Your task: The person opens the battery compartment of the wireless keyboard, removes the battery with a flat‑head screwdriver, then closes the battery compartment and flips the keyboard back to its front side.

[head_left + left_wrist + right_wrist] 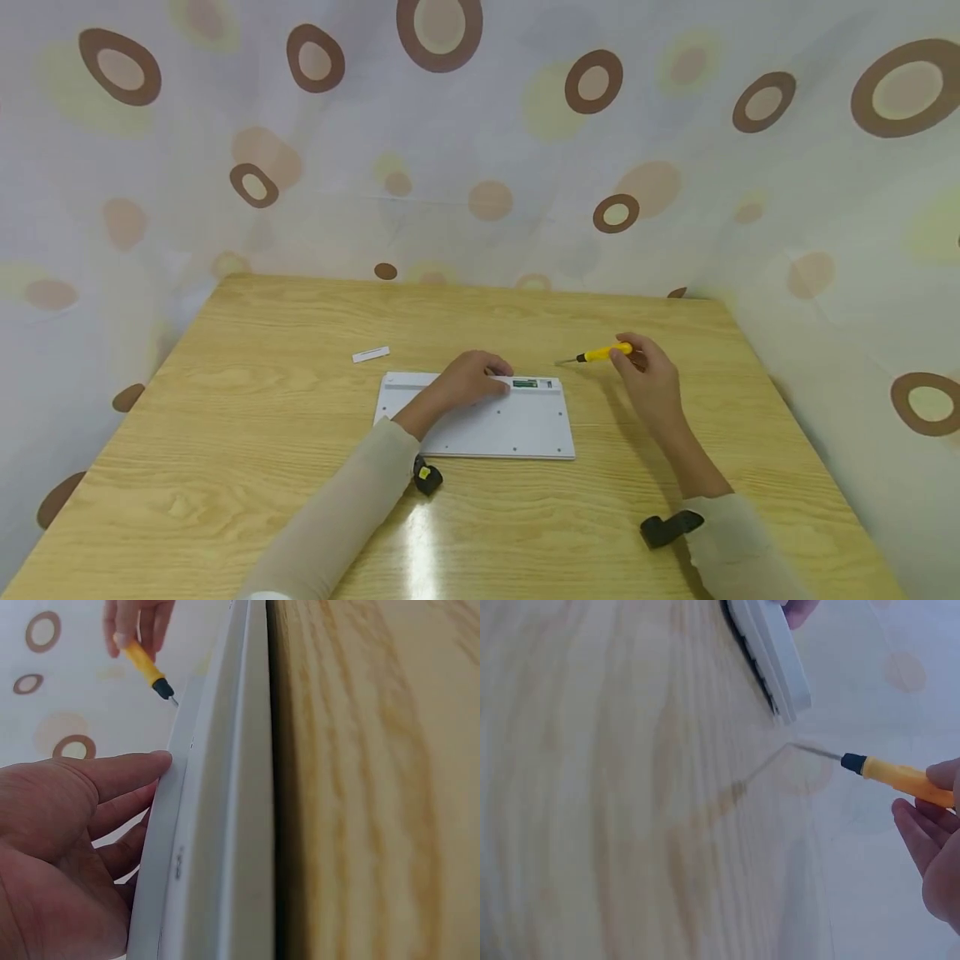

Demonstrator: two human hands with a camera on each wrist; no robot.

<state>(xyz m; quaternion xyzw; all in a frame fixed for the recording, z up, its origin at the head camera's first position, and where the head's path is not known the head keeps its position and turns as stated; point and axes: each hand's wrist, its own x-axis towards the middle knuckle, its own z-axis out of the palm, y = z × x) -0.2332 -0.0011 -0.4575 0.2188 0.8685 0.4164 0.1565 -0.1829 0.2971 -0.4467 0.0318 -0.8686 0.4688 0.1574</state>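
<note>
A white flat device [480, 429], with small dark screw spots and a green strip [525, 383] showing in a slot at its upper right, lies on the table. My left hand [468, 379] grips its far edge, thumb on the top face; in the left wrist view the left hand [82, 817] holds the raised edge. A yellow screwdriver [600, 353] is pinched in my right hand [652, 379], right of the device. Its tip points left and stays apart from the device [780, 660], as the right wrist view also shows.
A small white strip [371, 354] lies on the wooden table [247, 375], beyond the device's far left corner. Patterned cloth [487, 150] hangs behind the table and at its sides.
</note>
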